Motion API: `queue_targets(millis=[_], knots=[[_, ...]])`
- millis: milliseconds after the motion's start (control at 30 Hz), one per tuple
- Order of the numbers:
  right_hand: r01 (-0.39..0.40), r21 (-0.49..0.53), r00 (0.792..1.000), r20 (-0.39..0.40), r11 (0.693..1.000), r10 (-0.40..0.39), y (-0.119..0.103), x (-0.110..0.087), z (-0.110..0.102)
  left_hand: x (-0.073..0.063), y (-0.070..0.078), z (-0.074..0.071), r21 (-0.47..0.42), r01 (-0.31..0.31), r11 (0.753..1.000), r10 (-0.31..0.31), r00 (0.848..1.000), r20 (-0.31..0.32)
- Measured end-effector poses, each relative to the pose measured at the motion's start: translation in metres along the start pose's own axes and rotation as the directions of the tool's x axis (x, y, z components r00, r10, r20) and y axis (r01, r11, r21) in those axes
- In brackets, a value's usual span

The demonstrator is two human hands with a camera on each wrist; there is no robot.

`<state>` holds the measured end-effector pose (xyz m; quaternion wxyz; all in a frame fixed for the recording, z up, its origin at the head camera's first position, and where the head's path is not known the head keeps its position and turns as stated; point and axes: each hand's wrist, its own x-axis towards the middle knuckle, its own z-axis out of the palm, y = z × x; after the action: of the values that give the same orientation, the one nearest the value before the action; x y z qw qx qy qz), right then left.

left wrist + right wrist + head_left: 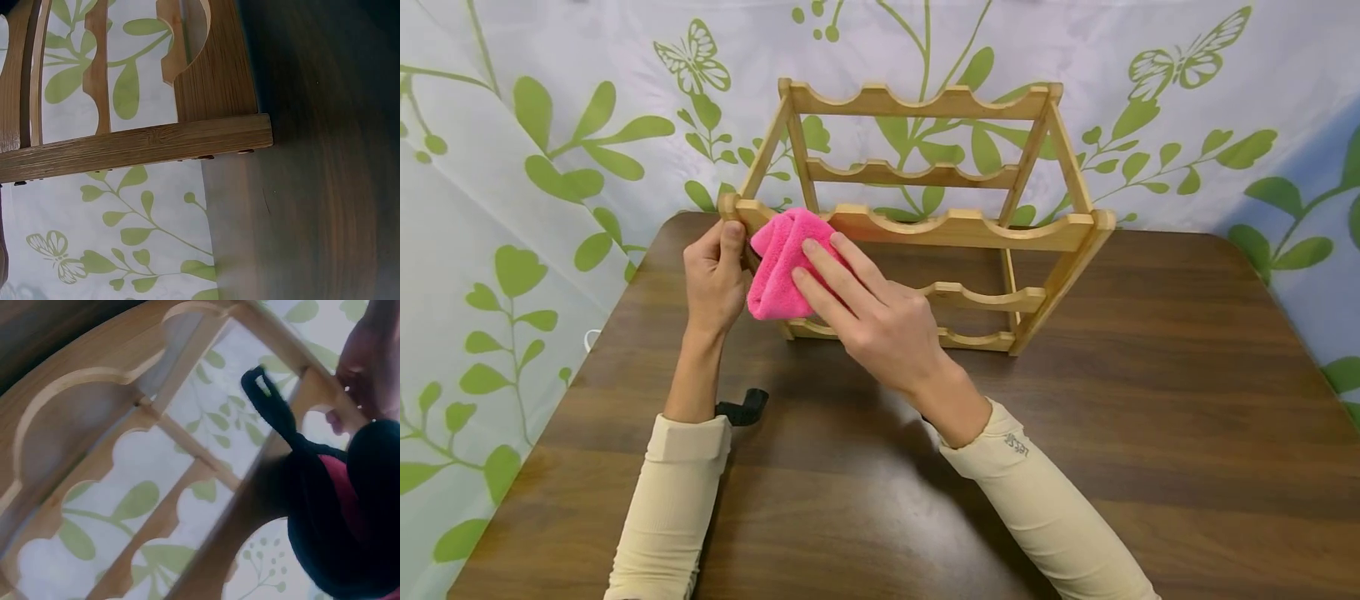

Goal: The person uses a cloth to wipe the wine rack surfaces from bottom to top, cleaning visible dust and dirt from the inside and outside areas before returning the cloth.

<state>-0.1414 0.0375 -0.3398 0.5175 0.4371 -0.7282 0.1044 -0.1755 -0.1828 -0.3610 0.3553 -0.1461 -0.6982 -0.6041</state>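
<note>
A light wooden rack with scalloped rails [955, 229] stands on the table. My left hand [713, 275] grips its front left post near the top, thumb up beside the post's end. My right hand [880, 325] holds a folded pink cloth [786, 275] against the left end of the upper front rail. Its fingers lie spread over the cloth, while the thumb is hidden. In the left wrist view a wooden bar [137, 147] of the rack crosses the picture. The right wrist view shows a dark looped shape [272, 403] with pink beside it, and left-hand fingers [362, 381] at the rack.
The brown wooden tabletop [1187, 375] extends around the rack. A white curtain with green leaves [598, 158] hangs close behind it. A small black piece [745, 408] shows beside the left wrist. Something white and curved [592, 338] shows at the table's left edge.
</note>
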Motion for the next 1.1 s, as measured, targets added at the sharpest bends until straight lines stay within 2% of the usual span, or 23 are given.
queue_targets(millis=[133, 367, 567, 700, 900, 1100], knots=[[-0.036, -0.045, 0.999, 0.014, 0.998, 0.036, 0.004, -0.007, 0.000, 0.000, -0.001, 0.001, 0.036, -0.001, 0.999, 0.000, 1.000, 0.010], [-0.100, -0.103, 0.995, -0.024, 0.990, 0.098, 0.004, -0.010, -0.003, 0.000, 0.001, -0.003, -0.104, 0.032, 0.994, -0.026, 0.998, 0.058], [-0.157, -0.073, 0.985, -0.083, 0.985, 0.151, 0.007, -0.013, -0.008, 0.001, 0.001, -0.004, -0.121, 0.019, 0.992, -0.011, 0.997, 0.072], [-0.191, -0.052, 0.976, -0.115, 0.980, 0.185, 0.010, -0.017, -0.012, 0.001, 0.001, -0.004, -0.130, 0.027, 0.991, -0.017, 0.997, 0.073], [-0.259, -0.058, 0.961, -0.111, 0.964, 0.252, 0.014, -0.025, -0.019, 0.001, 0.000, -0.005, -0.143, 0.035, 0.989, -0.022, 0.996, 0.088], [-0.338, -0.051, 0.935, -0.131, 0.940, 0.330, 0.023, -0.031, -0.026, 0.000, -0.001, -0.004, -0.148, 0.034, 0.988, -0.019, 0.995, 0.100]])
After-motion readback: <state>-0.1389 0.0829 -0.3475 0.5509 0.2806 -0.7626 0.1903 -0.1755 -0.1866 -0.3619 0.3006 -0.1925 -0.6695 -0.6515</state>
